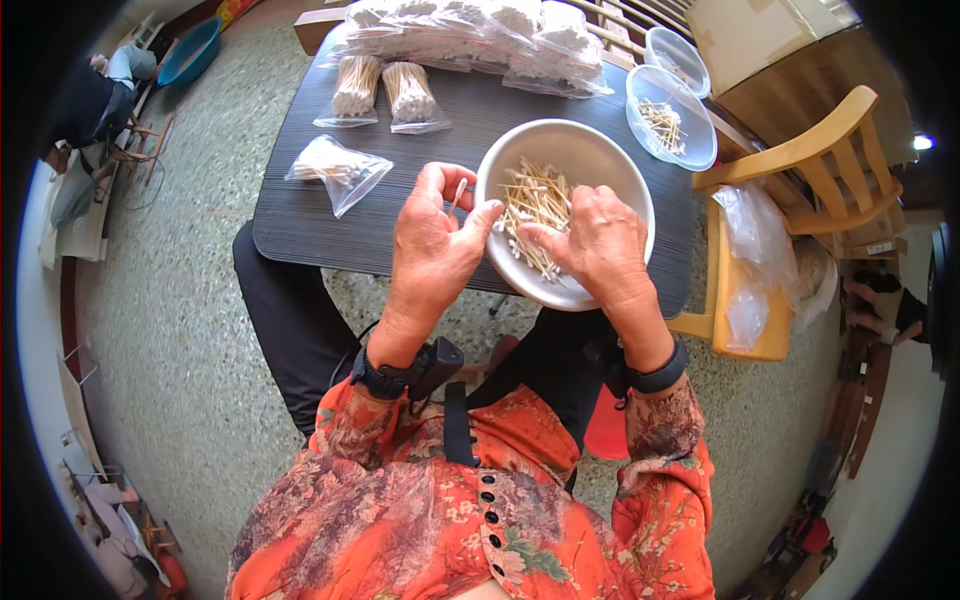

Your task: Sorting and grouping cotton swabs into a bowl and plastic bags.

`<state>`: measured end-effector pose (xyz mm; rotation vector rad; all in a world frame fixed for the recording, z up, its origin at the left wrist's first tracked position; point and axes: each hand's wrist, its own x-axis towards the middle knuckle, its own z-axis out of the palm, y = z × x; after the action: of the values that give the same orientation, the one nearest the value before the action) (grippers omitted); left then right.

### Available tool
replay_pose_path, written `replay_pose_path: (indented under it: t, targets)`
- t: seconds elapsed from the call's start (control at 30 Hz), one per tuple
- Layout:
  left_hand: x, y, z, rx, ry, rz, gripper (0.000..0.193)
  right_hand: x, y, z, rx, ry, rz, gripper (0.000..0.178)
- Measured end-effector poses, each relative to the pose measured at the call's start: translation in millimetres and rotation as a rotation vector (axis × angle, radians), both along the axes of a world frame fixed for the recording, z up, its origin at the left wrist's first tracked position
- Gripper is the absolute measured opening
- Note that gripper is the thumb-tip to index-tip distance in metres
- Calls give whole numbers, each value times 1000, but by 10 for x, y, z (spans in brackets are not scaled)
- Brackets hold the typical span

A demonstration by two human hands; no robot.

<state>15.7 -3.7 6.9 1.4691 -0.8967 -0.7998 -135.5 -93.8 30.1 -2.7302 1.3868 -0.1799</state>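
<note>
A white bowl [612,150] sits at the table's near edge, holding a loose heap of cotton swabs [532,195] with wooden sticks and white tips. My right hand [608,245] reaches into it from the right, its fingers curled and its thumb pressed in among the swabs; the fingertips are partly hidden. At the bowl's left rim, my left hand [432,240] is closed around a cotton swab [458,190], whose white tip sticks up between thumb and fingers. Left of that hand lies a small clear zip bag [345,172] of swabs.
Two upright bags of swabs [357,88] stand behind, before a pile of filled bags [450,30]. Clear plastic tubs [705,135], one with swabs, are at the back right. A wooden chair [765,325] with empty plastic bags [745,225] stands right of the dark table [420,130].
</note>
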Motion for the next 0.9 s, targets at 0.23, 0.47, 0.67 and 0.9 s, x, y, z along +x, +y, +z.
replay_pose_path:
  t: [0.23,0.47,0.67,0.9]
  targets:
    - [7,-4,-10,-14,-8,16,28,-63,-153,-92,149,-106,-14,30]
    - [0,-15,-63,-19,-14,12,29,-267,-327,-46,593,-551,-110,20]
    - [5,-14,-47,-20,-15,10,28,-318,-348,108,876,-768,-102,20]
    - [3,-7,-35,-24,-22,-1,28,-333,-326,223,917,-716,-113,19]
